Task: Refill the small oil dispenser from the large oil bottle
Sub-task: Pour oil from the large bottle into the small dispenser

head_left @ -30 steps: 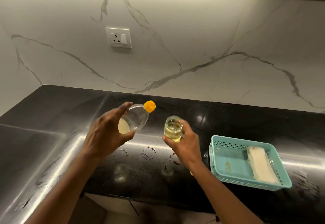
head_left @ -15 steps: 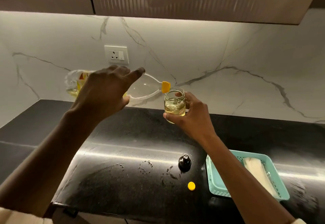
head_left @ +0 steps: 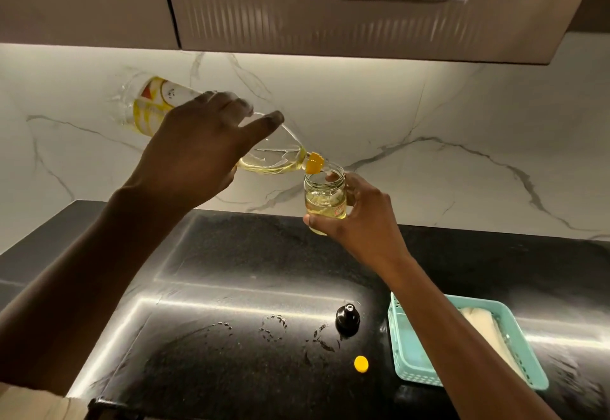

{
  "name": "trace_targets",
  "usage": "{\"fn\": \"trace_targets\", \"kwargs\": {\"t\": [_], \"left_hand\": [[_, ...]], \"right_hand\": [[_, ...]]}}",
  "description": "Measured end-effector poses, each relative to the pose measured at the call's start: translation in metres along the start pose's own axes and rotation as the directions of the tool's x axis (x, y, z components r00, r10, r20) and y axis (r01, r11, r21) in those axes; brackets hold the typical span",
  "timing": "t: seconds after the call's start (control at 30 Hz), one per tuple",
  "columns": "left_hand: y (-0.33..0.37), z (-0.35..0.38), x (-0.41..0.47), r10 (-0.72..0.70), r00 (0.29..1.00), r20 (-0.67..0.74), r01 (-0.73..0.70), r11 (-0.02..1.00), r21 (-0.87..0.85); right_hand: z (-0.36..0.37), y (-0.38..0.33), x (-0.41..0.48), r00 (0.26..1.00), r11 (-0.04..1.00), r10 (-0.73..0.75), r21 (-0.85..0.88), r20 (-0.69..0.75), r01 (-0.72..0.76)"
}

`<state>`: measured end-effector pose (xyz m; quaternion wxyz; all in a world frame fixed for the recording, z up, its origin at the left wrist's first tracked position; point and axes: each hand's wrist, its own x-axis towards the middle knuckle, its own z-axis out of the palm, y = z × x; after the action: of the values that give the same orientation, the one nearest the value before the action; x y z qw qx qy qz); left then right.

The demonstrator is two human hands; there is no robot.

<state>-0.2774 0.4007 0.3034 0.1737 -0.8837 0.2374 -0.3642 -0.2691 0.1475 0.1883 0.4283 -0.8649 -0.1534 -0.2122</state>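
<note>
While the left hand (head_left: 194, 152) wraps over the middle of the large oil bottle (head_left: 264, 155), fingers curled closed around its clear body, the bottle lies tipped nearly level, its labelled base up toward ten o'clock and its yellow neck (head_left: 314, 162) down toward four o'clock. Pale oil pools in the lower shoulder of the bottle. The neck sits right at the rim of the small oil dispenser (head_left: 325, 195), touching it or just above; which one cannot be told. The right hand (head_left: 359, 218) grips that glass jar from its three o'clock side, thumb under the base and fingers closed behind it, holding it upright in the air above the black countertop (head_left: 231, 254). The jar is open at the top and holds yellow oil in its lower half.

Below the hands, on the counter at six o'clock, stands a black dispenser top (head_left: 347, 318), and just nearer lies a small yellow cap (head_left: 361, 363). Ring-shaped wet marks (head_left: 274, 327) spot the counter at nine o'clock of the black top. At three o'clock of it sits a teal basket (head_left: 412, 373) with a pale folded cloth (head_left: 488, 334) inside, partly hidden by the right forearm. A marble backsplash (head_left: 462, 122) and a wall cabinet (head_left: 330, 17) rise behind.
</note>
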Motion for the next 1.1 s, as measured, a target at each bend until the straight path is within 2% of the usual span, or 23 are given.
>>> {"fn": "trace_targets", "kwargs": {"t": [0.33, 1.1], "left_hand": [[-0.005, -0.012, 0.012, 0.152, 0.988, -0.038, -0.149, 0.986, 0.076], [-0.007, -0.014, 0.015, 0.146, 0.989, -0.032, -0.144, 0.987, 0.066]], "right_hand": [[0.002, -0.006, 0.0, 1.0, 1.0, -0.004, 0.007, 0.013, 0.004], [-0.001, -0.008, -0.001, 1.0, 0.999, 0.026, 0.022, 0.009, -0.026]]}}
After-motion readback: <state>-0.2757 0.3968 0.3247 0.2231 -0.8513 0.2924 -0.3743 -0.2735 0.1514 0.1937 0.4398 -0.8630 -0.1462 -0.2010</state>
